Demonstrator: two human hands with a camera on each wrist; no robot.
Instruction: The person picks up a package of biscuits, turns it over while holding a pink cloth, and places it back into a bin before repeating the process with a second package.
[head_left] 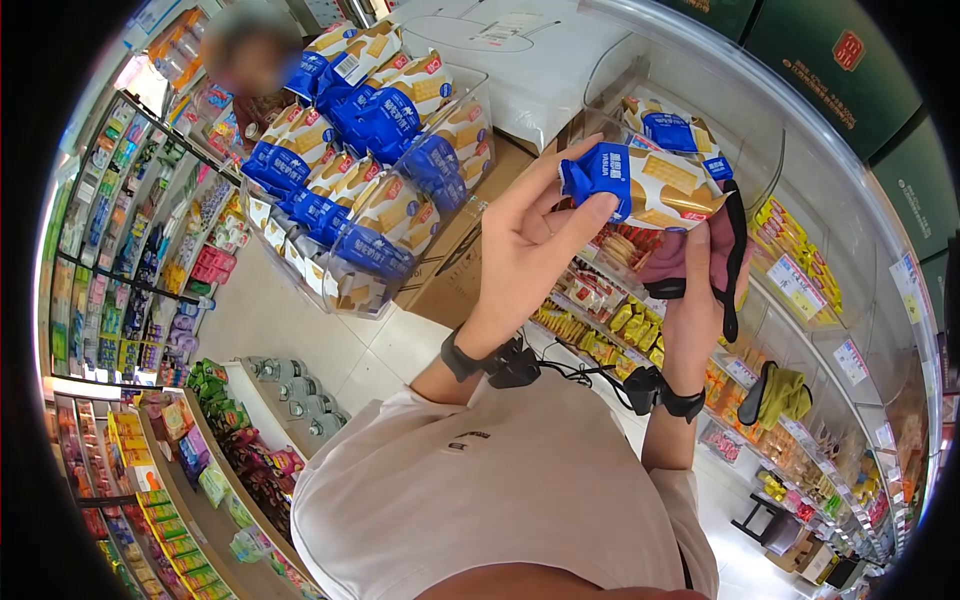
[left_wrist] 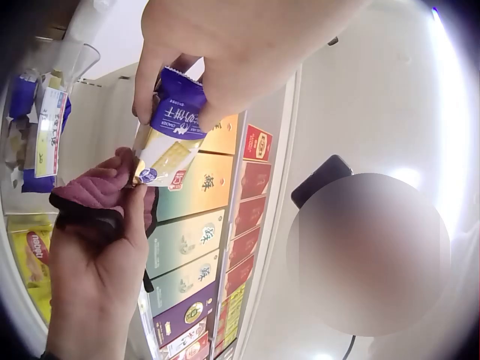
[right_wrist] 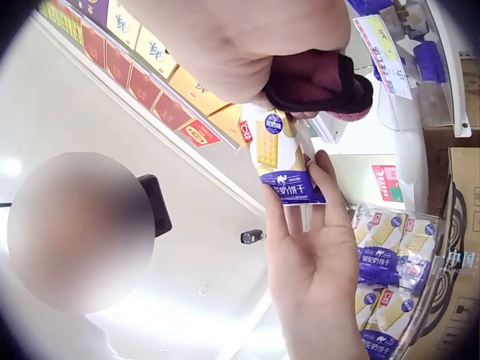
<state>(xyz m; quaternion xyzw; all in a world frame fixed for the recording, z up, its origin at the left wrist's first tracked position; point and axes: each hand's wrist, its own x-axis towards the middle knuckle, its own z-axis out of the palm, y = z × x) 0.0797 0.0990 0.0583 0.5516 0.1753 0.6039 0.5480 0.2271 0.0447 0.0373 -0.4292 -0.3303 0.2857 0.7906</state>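
Note:
A cracker pack [head_left: 650, 185] with a blue end and a white and gold end is held up in front of the body. My left hand [head_left: 530, 225] pinches its blue end between thumb and fingers. At the opposite end is my right hand [head_left: 692, 310], its thumb against the wrapper. That hand also grips a pink cloth [head_left: 690, 262] edged in black. Seen from the left wrist, the cloth [left_wrist: 94, 191] is bunched across the right fingers, just below the pack [left_wrist: 171, 135]. In the right wrist view it hangs folded beside the pack [right_wrist: 276, 154].
A clear bin [head_left: 370, 290] full of similar packs stands at left on a cardboard box [head_left: 440, 265]. Behind the hands, a clear shelf compartment holds more packs [head_left: 680, 130]. Snack shelves [head_left: 640, 320] curve along the right, where a yellow-green cloth [head_left: 782, 397] with black trim hangs. Another person [head_left: 250, 60] is at upper left.

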